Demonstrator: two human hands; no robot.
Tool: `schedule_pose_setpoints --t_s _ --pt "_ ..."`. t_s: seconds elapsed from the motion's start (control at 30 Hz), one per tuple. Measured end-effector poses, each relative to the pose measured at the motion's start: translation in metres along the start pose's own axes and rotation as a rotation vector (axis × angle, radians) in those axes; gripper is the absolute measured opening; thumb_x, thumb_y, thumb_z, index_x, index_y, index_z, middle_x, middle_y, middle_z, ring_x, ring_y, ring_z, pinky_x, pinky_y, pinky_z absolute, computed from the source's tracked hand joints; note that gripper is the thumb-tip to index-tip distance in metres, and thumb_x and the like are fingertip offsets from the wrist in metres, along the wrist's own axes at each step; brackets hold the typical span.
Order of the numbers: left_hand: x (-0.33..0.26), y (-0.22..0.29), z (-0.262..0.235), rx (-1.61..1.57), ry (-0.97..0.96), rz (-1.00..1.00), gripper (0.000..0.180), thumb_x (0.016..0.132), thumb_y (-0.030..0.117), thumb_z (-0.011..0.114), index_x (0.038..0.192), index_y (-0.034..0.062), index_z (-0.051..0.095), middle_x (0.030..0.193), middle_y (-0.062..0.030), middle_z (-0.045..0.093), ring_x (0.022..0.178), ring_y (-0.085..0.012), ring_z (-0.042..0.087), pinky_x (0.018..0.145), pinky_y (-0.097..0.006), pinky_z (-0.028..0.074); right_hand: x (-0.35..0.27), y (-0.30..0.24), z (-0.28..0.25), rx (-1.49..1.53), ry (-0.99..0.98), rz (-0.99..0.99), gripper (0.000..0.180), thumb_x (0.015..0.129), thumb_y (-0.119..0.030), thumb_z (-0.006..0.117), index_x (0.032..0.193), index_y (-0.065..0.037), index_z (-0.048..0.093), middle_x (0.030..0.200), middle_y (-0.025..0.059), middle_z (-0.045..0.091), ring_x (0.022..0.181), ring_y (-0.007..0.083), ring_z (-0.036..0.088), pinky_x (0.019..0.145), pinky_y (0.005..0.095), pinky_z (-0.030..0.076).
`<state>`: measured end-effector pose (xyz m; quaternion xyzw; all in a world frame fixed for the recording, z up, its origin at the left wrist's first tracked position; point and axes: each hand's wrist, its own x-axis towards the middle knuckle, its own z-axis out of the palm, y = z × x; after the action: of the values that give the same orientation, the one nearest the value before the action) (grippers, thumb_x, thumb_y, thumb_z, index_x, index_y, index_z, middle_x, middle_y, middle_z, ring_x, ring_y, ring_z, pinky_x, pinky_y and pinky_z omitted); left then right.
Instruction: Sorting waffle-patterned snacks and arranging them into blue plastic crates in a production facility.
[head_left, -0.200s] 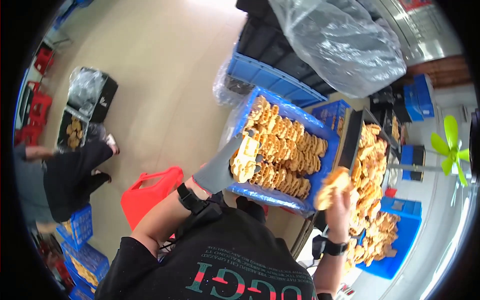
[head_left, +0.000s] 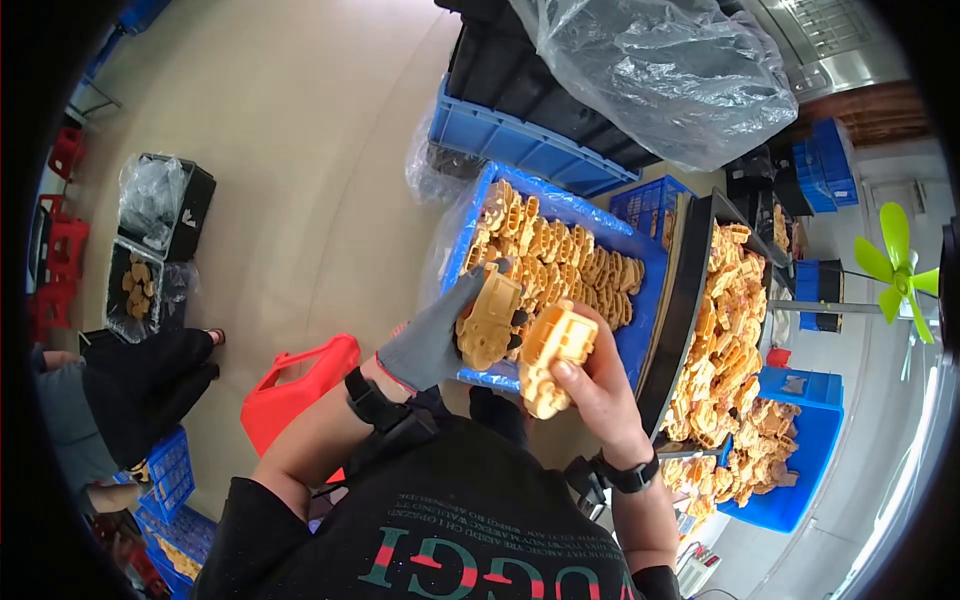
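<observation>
My left hand (head_left: 425, 340), in a grey glove with dark fingertips, grips a yellow-tan moulded piece (head_left: 488, 318) with an outline like a toy vehicle. Just right of it, my bare right hand (head_left: 600, 385) pinches a similar moulded piece (head_left: 556, 350), its hollow, ribbed side partly showing. The two pieces are close together at the near edge of a blue crate (head_left: 648, 300) lined with clear plastic. Inside the crate, several rows of like pieces (head_left: 560, 262) stand packed side by side.
Right of the crate, a black tray (head_left: 662, 385) holds a loose heap of pieces (head_left: 722, 340); a blue bin (head_left: 815, 450) holds more. Plastic film (head_left: 670, 75) covers stacked crates ahead. A red stool (head_left: 290, 390) is at my left, a green fan (head_left: 897, 270) far right. Another person (head_left: 130, 390) works at far left.
My right hand has swung left from the black tray with a piece, bringing it beside the left hand's piece. The left hand's piece has turned to show a flatter, darker face.
</observation>
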<state>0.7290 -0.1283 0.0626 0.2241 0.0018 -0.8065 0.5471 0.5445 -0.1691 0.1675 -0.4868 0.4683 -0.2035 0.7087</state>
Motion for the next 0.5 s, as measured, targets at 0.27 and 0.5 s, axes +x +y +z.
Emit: schedule_pose_setpoints --t_s 0.27,0.5 --pt "0.001 -0.003 -0.017 -0.096 -0.042 -0.004 0.047 0.103 0.035 0.036 0.143 0.0096 0.035 0.135 -0.0094 0.05 0.123 -0.0192 0.051 0.104 -0.035 0.043 0.027 0.015 0.016 -0.025 0.015 0.029 0.072 0.088 -0.024 0.071 0.142 -0.003 0.028 0.125 0.0102 0.052 0.115 0.0163 0.052 0.097 0.0309 0.045" --pt "0.005 -0.006 -0.047 -0.031 -0.039 0.015 0.048 0.104 0.036 0.034 0.143 0.0079 0.033 0.136 -0.0106 0.049 0.124 -0.0207 0.05 0.105 -0.035 0.042 0.037 0.009 0.006 0.115 0.135 -0.04 0.064 0.087 -0.018 0.071 0.136 -0.004 0.032 0.127 0.0097 0.05 0.116 0.0175 0.052 0.097 0.0318 0.045"
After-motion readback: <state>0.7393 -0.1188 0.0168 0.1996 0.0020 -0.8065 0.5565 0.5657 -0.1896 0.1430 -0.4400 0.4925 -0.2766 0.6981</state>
